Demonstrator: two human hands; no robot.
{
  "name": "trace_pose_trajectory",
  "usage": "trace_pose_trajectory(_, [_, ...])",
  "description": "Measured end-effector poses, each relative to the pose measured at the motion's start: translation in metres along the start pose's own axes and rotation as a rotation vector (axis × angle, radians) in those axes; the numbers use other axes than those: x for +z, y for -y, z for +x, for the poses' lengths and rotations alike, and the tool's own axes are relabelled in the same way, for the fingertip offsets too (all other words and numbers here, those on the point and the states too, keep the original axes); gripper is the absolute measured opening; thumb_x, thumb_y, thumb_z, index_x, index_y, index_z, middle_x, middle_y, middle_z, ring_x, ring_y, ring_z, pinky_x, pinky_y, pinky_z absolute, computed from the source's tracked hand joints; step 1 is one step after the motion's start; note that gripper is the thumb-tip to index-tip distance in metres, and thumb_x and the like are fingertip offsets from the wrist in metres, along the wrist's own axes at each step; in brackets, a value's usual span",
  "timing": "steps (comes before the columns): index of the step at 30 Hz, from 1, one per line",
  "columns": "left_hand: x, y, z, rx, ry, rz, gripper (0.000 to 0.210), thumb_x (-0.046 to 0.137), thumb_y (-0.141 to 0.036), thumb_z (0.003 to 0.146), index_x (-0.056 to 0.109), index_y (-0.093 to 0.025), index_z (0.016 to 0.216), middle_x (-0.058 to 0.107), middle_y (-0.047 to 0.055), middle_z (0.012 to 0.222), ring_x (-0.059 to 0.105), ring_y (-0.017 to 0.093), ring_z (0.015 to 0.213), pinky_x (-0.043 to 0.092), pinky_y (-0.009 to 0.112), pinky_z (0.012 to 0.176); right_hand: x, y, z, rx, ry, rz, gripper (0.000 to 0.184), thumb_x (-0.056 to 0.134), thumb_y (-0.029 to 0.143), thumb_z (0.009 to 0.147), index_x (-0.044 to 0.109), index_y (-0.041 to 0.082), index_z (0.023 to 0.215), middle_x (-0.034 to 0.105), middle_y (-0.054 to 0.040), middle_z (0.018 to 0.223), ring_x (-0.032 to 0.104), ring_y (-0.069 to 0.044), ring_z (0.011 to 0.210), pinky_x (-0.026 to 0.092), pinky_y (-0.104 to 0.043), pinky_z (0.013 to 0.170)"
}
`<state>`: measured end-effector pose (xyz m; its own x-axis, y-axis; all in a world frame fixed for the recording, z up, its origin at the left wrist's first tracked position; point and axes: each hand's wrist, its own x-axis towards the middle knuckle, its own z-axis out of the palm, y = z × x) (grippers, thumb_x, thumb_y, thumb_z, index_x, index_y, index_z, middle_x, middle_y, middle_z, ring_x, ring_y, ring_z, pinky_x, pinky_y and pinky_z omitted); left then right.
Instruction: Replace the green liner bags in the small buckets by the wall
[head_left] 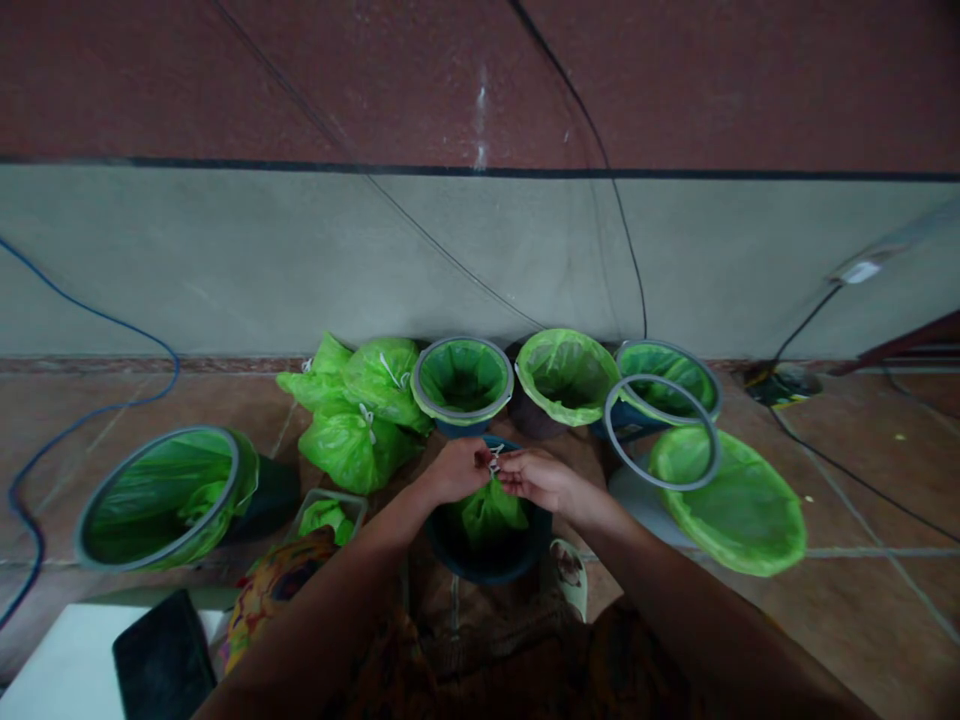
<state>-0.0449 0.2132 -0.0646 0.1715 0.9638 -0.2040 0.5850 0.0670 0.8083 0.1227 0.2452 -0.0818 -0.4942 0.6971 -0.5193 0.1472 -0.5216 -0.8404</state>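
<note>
Over a dark blue bin point(487, 568), both of my hands are closed in a pinch at the gathered neck of a green plastic bag point(491, 513). My left hand point(459, 470) grips a white string point(495, 457) from one side. From the other side, my right hand point(536, 476) pinches the same string with its fingertips. The bag's body hangs down inside the bin, and its lower part is in shadow. Several tied green bags point(360, 448) lie together beyond my left hand, their necks bound with white string.
Lined bins stand by the wall: one with a grey rim point(463, 415), another without point(566, 412). A loose grey ring point(611, 440) leans near a tilted lined bin point(750, 568). At left are a lined bin point(240, 470), a small tray point(358, 510), a black phone point(165, 655) and a blue cable point(82, 415).
</note>
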Motion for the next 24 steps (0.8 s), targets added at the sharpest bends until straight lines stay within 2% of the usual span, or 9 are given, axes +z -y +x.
trace_pose_trajectory(3, [0.004,0.002,-0.001,0.022,-0.043,0.023,0.012,0.064,-0.028,0.072,0.067,-0.017,0.072,0.065,0.000,0.066,0.056,0.014,0.063,0.040,0.023,0.060,0.002,-0.002,0.001,0.098,-0.018,0.118,0.018,0.078,0.033,0.067,0.064,0.023,0.071,0.065,-0.0041,0.074,0.064,-0.019,0.076,0.052,-0.033,0.068])
trace_pose_trajectory(7, [0.002,0.007,0.000,0.069,-0.067,0.161,0.017,0.059,-0.024,0.078,0.067,-0.016,0.065,0.062,0.001,0.062,0.053,0.013,0.061,0.040,0.024,0.062,0.001,-0.003,0.002,-0.002,-0.004,0.135,0.026,0.083,0.031,0.055,0.067,0.020,0.071,0.068,-0.0035,0.078,0.065,-0.018,0.075,0.053,-0.032,0.071])
trace_pose_trajectory(9, [-0.002,0.011,0.000,0.062,-0.053,0.274,0.016,0.058,-0.020,0.077,0.067,-0.017,0.064,0.064,0.003,0.065,0.056,0.015,0.065,0.042,0.025,0.066,-0.005,-0.004,0.004,-0.045,-0.016,0.005,0.019,0.079,0.027,0.054,0.067,0.018,0.067,0.067,-0.0017,0.071,0.062,-0.016,0.068,0.052,-0.029,0.066])
trace_pose_trajectory(12, [-0.006,0.019,-0.003,-0.026,-0.012,0.457,0.015,0.058,-0.017,0.076,0.067,-0.017,0.063,0.066,0.008,0.070,0.062,0.021,0.075,0.045,0.029,0.074,-0.021,-0.005,0.008,-0.058,-0.106,-0.373,0.005,0.070,0.018,0.057,0.066,0.019,0.056,0.060,0.0007,0.054,0.055,-0.013,0.055,0.045,-0.025,0.055])
trace_pose_trajectory(14, [-0.006,0.022,-0.007,-0.093,0.007,0.511,0.013,0.059,-0.016,0.074,0.066,-0.017,0.064,0.067,0.010,0.072,0.064,0.024,0.083,0.046,0.031,0.079,-0.029,-0.003,0.008,-0.037,-0.161,-0.559,0.003,0.066,0.016,0.060,0.068,0.019,0.059,0.059,0.0004,0.052,0.054,-0.013,0.053,0.044,-0.025,0.053])
trace_pose_trajectory(17, [-0.006,0.023,-0.012,-0.150,0.030,0.492,0.005,0.066,-0.020,0.070,0.068,-0.018,0.075,0.070,0.011,0.082,0.065,0.029,0.091,0.047,0.034,0.083,-0.035,0.004,0.005,-0.070,-0.235,-0.703,0.021,0.066,0.016,0.062,0.072,0.020,0.082,0.069,-0.0037,0.076,0.063,-0.019,0.070,0.048,-0.030,0.066])
trace_pose_trajectory(20, [-0.006,0.022,-0.014,-0.197,0.088,0.489,0.045,0.075,-0.027,0.062,0.065,-0.018,0.105,0.069,0.015,0.105,0.065,0.034,0.100,0.049,0.039,0.086,-0.029,0.011,-0.001,-0.189,-0.245,-0.919,0.056,0.074,0.016,0.058,0.067,0.022,0.113,0.065,-0.0090,0.115,0.061,-0.025,0.102,0.046,-0.034,0.088])
trace_pose_trajectory(23, [-0.001,0.024,-0.015,-0.241,0.169,0.549,0.084,0.080,-0.025,0.055,0.048,-0.016,0.133,0.061,0.020,0.125,0.061,0.037,0.112,0.048,0.042,0.092,-0.011,0.000,-0.005,-0.233,-0.106,-1.087,0.100,0.082,0.021,0.050,0.043,0.020,0.142,0.052,-0.0140,0.136,0.052,-0.029,0.120,0.042,-0.037,0.098])
trace_pose_trajectory(24, [0.002,0.025,-0.016,-0.249,0.201,0.567,0.092,0.081,-0.023,0.054,0.043,-0.014,0.137,0.058,0.022,0.128,0.059,0.038,0.114,0.048,0.042,0.093,-0.004,-0.008,-0.005,-0.227,-0.060,-1.117,0.107,0.082,0.021,0.049,0.038,0.017,0.146,0.050,-0.0168,0.139,0.050,-0.031,0.123,0.041,-0.038,0.098])
